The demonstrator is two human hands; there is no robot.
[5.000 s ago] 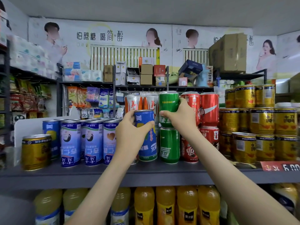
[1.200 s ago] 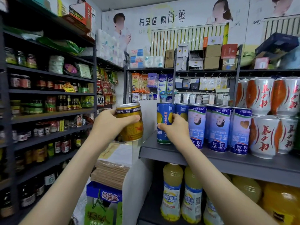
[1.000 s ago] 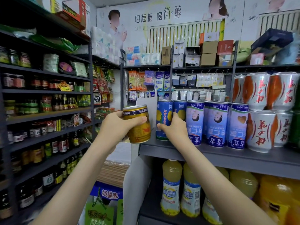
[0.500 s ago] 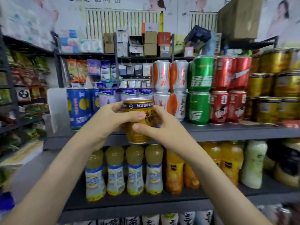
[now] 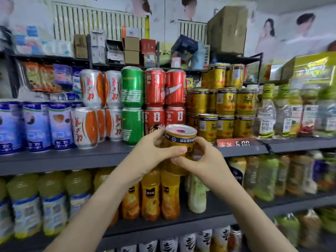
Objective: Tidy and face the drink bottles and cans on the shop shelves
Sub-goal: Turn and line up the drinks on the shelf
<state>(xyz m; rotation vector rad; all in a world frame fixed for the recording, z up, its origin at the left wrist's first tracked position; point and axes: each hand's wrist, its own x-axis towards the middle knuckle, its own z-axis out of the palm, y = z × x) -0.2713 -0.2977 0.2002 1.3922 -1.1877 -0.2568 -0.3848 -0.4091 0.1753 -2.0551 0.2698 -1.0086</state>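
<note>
Yellow cylindrical metal can (image 5: pixel 181 138), axis upright: I am gripping it between curled fingers (image 5: pixel 175 150) of left hand (image 5: pixel 151 151) and right hand (image 5: pixel 205 160).

The grey shelf (image 5: pixel 72 157) in front of you carries, from its left end, blue-and-white cans (image 5: pixel 36 128) one tier high. Next come white-and-orange cans (image 5: pixel 91 110), green cans (image 5: pixel 132 106) and red cans (image 5: pixel 163 99), each stacked two high. Gold cans (image 5: pixel 227 110) stand three high toward the right end, above a red price tag (image 5: pixel 234 142) on the front edge. The shelf below (image 5: pixel 163 228) holds yellow bottles (image 5: pixel 51 202) at left and orange bottles (image 5: pixel 151 195) mid-shelf.
</note>
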